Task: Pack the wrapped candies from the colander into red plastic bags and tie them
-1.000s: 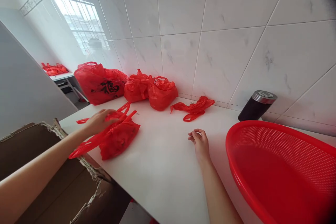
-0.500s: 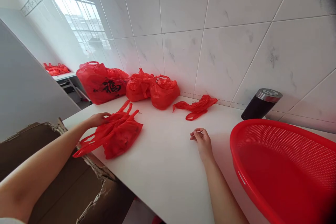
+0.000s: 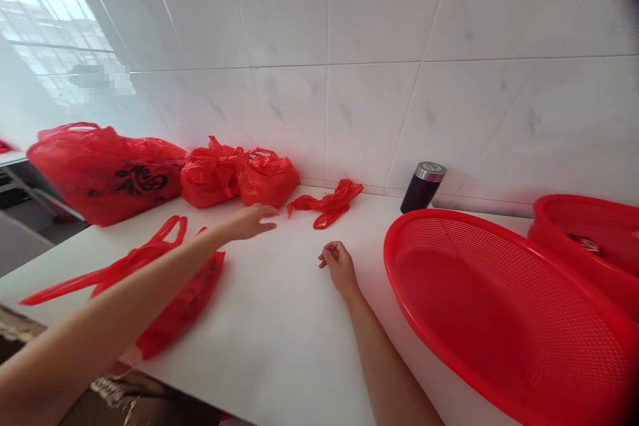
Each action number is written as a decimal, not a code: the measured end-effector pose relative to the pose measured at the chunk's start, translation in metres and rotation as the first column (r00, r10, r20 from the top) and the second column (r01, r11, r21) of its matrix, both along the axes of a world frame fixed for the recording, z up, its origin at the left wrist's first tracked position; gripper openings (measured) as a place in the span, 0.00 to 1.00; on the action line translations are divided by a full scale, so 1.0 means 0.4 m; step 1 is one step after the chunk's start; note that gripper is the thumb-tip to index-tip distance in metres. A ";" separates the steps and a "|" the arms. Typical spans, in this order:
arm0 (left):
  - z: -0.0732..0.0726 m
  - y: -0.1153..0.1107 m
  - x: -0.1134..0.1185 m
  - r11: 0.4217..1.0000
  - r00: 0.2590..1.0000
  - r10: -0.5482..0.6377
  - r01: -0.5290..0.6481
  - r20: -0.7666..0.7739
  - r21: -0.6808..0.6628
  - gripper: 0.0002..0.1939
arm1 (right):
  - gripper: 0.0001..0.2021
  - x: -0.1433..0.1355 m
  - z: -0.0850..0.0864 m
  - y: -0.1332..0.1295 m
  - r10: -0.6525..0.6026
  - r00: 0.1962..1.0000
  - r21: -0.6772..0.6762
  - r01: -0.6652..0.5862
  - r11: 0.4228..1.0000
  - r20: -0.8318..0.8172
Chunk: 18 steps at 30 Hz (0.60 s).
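My left hand [image 3: 251,221] is open and empty, its fingers stretched out above the white table [image 3: 279,319]. It is in front of a filled red plastic bag [image 3: 269,180] and left of a crumpled red plastic bag [image 3: 332,203]. Under my left forearm lies another red plastic bag [image 3: 192,299], flat on the table, partly covered by the arm. My right hand [image 3: 341,269] rests near the table's middle with its fingers curled in, and nothing shows in them. The crumpled bag is just behind it.
To the right stands a large red plastic basket [image 3: 459,299], with a second red basket [image 3: 544,226] behind it. A dark tumbler [image 3: 418,192] leans by the tiled wall. Filled red bags [image 3: 107,176] line the back left. A torn cardboard box [image 3: 112,391] is at the lower left.
My left hand has let go of the flat red bag and moved right toward the crumpled one. The view has turned right, bringing the second basket into sight. My right hand stays curled.
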<state>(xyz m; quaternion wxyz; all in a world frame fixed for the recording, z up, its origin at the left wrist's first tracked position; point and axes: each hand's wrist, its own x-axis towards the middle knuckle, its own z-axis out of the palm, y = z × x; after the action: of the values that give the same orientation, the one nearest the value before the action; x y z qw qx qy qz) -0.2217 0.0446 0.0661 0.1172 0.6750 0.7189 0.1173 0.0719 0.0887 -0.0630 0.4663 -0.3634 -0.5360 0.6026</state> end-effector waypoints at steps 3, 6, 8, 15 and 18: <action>-0.070 0.158 0.199 0.985 0.988 -0.148 0.150 -0.034 0.090 0.23 | 0.07 -0.006 -0.002 -0.002 0.002 1.000 0.023 -0.002 1.000 0.003; -0.132 0.279 0.347 0.974 0.988 -0.138 0.148 -0.068 0.173 0.23 | 0.05 -0.014 -0.010 0.005 -0.005 1.000 0.045 0.004 0.999 0.009; -0.161 0.332 0.397 0.979 0.993 -0.100 0.110 -0.067 0.174 0.22 | 0.04 -0.021 -0.017 0.012 -0.009 1.000 0.053 0.008 0.999 0.022; -0.194 0.328 0.406 0.996 0.997 -0.052 0.048 0.054 0.079 0.13 | 0.03 -0.030 0.069 -0.041 -0.078 0.989 0.174 0.055 0.983 0.129; -0.187 0.279 0.393 0.993 0.975 -0.083 0.062 0.208 0.102 0.03 | 0.10 0.062 0.169 -0.112 -0.057 0.968 0.376 -0.041 0.926 0.246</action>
<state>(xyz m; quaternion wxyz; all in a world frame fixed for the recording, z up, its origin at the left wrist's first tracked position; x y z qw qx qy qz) -0.0646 0.1561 -0.0088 0.1650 0.6893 0.6708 0.2181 0.0969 0.0440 0.0045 0.4580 -0.3428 -0.6954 0.4349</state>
